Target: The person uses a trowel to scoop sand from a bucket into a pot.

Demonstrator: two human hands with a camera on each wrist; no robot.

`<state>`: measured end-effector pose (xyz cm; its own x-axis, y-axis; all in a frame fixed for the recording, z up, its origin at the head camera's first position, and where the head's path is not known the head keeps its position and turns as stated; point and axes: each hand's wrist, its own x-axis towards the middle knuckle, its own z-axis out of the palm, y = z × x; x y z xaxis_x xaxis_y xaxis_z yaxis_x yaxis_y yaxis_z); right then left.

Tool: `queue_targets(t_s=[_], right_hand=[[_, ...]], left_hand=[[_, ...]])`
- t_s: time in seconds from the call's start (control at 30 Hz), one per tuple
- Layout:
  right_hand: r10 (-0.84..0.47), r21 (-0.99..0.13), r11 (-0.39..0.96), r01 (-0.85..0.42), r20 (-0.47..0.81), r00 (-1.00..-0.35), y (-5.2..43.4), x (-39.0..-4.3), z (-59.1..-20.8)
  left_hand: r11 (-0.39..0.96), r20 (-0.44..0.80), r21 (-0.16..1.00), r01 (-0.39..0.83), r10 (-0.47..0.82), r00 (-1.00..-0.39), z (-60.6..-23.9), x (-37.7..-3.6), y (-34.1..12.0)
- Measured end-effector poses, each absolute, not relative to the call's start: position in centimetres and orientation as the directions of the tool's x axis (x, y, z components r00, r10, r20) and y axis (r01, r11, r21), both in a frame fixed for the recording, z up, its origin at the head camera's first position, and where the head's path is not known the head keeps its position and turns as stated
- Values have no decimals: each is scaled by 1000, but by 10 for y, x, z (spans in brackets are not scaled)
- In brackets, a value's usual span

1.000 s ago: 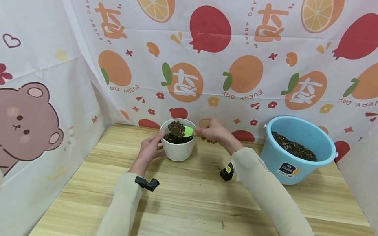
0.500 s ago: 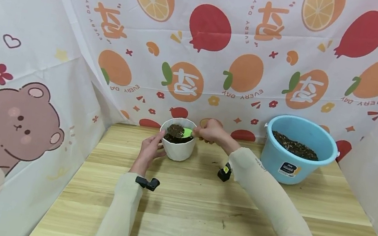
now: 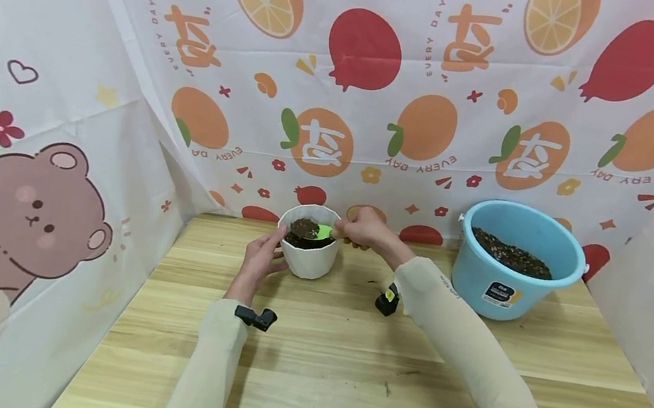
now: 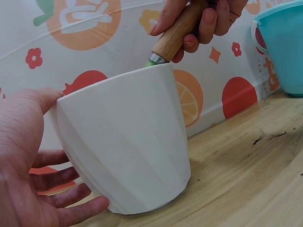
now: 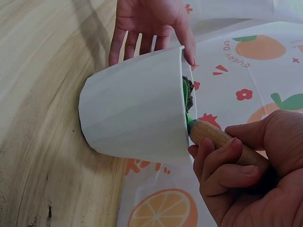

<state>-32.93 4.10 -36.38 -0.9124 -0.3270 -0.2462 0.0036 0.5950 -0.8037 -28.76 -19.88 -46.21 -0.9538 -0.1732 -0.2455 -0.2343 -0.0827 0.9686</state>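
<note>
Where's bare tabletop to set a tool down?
Widest: table between the left sleeve and right sleeve, bar a few specks. Also right of the right sleeve, in front of the blue bucket. Crowded: around the white pot, scoop at its mouth.

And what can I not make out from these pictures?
Left wrist view: soil, hidden by the white pot.
Left wrist view: blue bucket, partly cut off by the right edge.
Head view: fine print on the label, too small.
Head view: wooden handle, mostly covered by the right hand.
</note>
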Motion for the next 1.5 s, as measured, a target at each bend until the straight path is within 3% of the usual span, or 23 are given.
queue_targets(t_s=[1.5], right_hand=[[-363,-871,479,107,-308,-880,45,-332,-365]], left_hand=[[-77,-252,967,-242,-161,-954,-461,-290,-198]])
